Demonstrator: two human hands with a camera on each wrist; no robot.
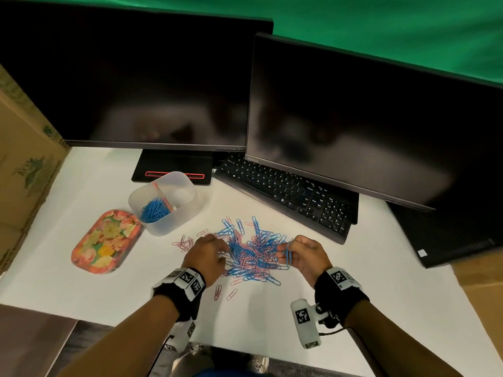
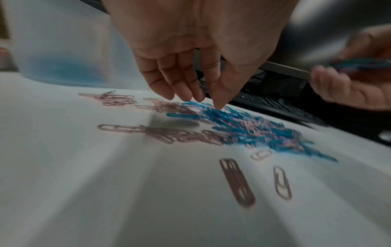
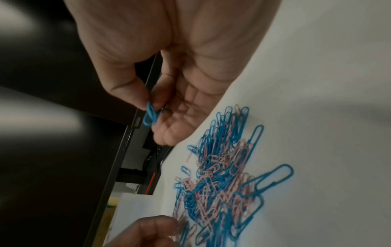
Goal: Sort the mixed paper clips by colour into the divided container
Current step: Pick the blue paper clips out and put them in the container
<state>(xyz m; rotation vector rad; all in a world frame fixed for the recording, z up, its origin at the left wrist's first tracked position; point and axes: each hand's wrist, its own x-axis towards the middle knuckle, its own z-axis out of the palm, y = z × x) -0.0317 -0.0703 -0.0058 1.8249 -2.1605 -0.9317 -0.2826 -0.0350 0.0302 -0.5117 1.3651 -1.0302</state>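
A heap of mixed blue and pink paper clips (image 1: 253, 254) (image 2: 249, 128) (image 3: 222, 183) lies on the white table. My left hand (image 1: 209, 254) (image 2: 201, 93) hovers over the heap's left edge with fingers straight and pointing down, holding nothing that I can see. My right hand (image 1: 296, 254) (image 3: 154, 107) is raised at the heap's right side and pinches a small bunch of blue clips (image 1: 288, 254) (image 3: 149, 116) between thumb and fingers. The translucent divided container (image 1: 163, 202) stands at the back left with blue clips (image 1: 155, 210) in its near compartment.
A flowered oval tray (image 1: 104, 242) lies left of the container. A black keyboard (image 1: 288, 191) and two dark monitors (image 1: 367, 126) stand behind the heap. Loose pink clips (image 1: 224, 292) lie near my left wrist. A cardboard box (image 1: 24, 172) is at far left.
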